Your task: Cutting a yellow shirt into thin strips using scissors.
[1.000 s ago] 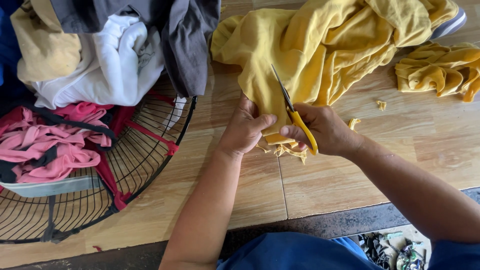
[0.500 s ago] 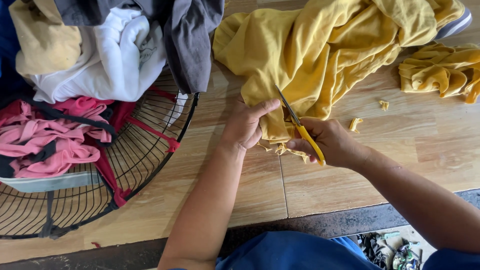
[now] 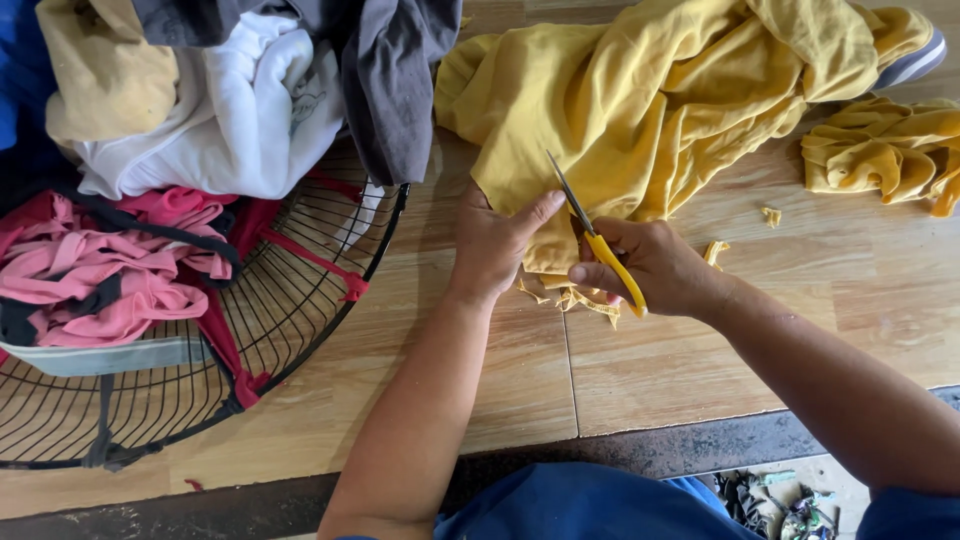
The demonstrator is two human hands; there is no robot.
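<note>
**Two hands on yellow cloth**

Two hands meet at the cloth's edge. The right hand [image 3: 655, 265] grips yellow-handled scissors [image 3: 592, 238], blades against the yellow cloth [image 3: 650, 110]. The left hand [image 3: 495, 245] pinches that cloth just beside the blades. Scraps [image 3: 585, 300] lie under both hands. Left of the left hand, a wire guard [image 3: 290, 310] holds piled clothes [image 3: 215, 110]. A second yellow piece [image 3: 880, 150] lies beyond the right hand.
</note>
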